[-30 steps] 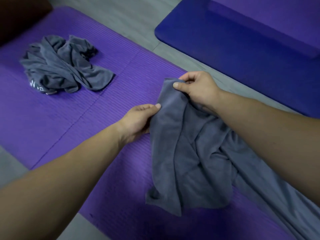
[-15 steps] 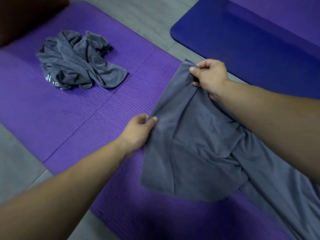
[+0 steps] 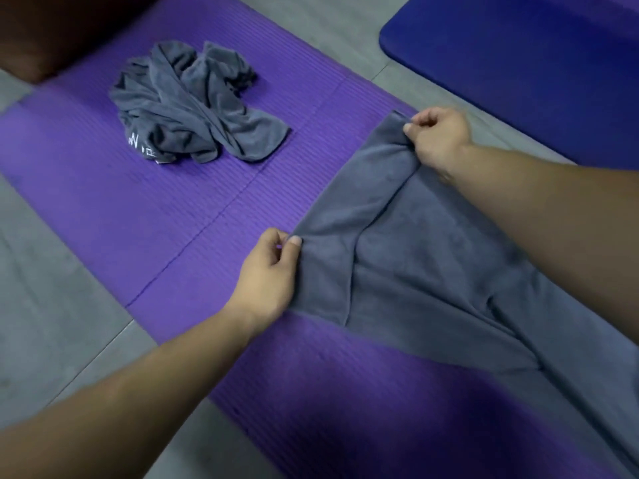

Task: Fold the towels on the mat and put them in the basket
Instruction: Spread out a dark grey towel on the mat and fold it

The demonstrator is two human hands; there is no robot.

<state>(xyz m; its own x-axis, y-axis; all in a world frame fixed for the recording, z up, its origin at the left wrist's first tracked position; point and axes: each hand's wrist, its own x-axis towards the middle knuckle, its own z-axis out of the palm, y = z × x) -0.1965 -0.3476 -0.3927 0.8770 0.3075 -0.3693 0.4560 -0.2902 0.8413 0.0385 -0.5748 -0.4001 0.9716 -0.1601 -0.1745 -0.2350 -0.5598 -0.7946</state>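
Observation:
A grey towel (image 3: pixel 432 271) lies partly spread on the purple mat (image 3: pixel 173 219), running off toward the lower right. My left hand (image 3: pixel 269 274) pinches its near left corner between thumb and fingers. My right hand (image 3: pixel 437 140) pinches the far corner near the mat's far edge. The edge between the two hands is stretched, with wrinkles and a fold in the cloth behind it. A second grey towel (image 3: pixel 193 108), crumpled in a heap with white lettering on it, sits on the mat at the upper left. No basket is in view.
A dark blue mat (image 3: pixel 518 63) lies at the upper right across a strip of grey tiled floor (image 3: pixel 345 32). A dark brown object (image 3: pixel 41 32) sits at the top left corner on the purple mat's end. Grey floor (image 3: pixel 52 305) borders the mat on the near left.
Both hands have moved apart, pulling the towel's edge taut and lowering it from a hanging bunch onto the mat. The view has shifted, so the crumpled towel appears further right.

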